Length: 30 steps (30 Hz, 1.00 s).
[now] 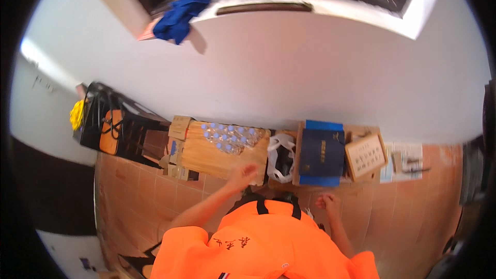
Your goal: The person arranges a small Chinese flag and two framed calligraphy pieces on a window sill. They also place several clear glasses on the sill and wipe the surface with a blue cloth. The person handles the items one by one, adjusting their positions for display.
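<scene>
One bare, loosely uncurled left hand [244,176] hovers near clear, blue-capped plastic bottles [235,140], apart from the bare right hand [327,201], its grip unclear.

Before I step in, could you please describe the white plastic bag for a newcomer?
Along the pale wall, find the wooden tabletop bearing clear bottles. Just right of it is the white plastic bag, crumpled around a dark middle, unlike the flat, dark blue folder farther right.

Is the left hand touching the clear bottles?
Apart. The head view shows it: the left hand is below the clear bottles, and a strip of bare wooden top shows between them.
</scene>
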Each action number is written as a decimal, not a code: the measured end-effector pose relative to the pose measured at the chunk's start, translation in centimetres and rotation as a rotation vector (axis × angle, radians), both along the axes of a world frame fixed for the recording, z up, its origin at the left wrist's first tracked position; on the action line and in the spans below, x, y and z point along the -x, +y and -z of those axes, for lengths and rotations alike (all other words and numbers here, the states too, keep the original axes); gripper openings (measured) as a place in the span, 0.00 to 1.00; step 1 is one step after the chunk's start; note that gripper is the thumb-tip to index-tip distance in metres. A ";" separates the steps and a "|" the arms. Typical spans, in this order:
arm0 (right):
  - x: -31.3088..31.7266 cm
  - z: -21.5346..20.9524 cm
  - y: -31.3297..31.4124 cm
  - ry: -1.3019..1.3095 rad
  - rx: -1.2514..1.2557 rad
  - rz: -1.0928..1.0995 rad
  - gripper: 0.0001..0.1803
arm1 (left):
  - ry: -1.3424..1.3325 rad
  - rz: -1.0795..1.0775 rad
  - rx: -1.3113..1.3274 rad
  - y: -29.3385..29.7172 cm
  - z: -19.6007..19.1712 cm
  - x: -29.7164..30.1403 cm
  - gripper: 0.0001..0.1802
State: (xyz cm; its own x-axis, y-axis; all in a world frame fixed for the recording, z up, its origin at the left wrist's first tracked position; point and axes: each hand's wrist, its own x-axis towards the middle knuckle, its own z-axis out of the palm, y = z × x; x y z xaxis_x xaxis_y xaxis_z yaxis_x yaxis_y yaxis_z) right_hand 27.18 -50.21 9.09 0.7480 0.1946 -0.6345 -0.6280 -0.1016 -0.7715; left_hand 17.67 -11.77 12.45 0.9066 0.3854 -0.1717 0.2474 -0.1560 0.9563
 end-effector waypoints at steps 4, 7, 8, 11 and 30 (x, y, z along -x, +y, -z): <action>-0.9 0.3 0.3 0.008 -0.008 -0.074 0.09 | -0.253 -0.410 -0.571 7.5 -13.7 -7.2 0.19; -1.4 0.9 1.0 -0.025 0.013 -0.130 0.10 | -0.518 -0.499 -0.938 13.7 -23.3 -9.7 0.22; -1.4 0.8 1.4 -0.045 0.025 -0.131 0.10 | -0.594 -0.529 -1.085 15.4 -25.8 -10.8 0.23; -0.1 -0.5 2.7 -0.090 0.050 -0.097 0.10 | -0.767 -0.488 -1.298 20.5 -31.6 -14.8 0.26; 9.5 2.0 8.4 -0.030 0.068 0.134 0.09 | -0.677 -0.476 -1.434 30.3 -32.6 -24.5 0.27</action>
State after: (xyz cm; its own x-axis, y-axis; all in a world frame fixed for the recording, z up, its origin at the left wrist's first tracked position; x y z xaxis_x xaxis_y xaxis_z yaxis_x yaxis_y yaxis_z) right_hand 17.72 -41.76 7.11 0.7832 0.0489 -0.6198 -0.6162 -0.0714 -0.7843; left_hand 42.18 18.55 45.08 0.4259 0.1188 0.8969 0.1540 -0.9864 0.0575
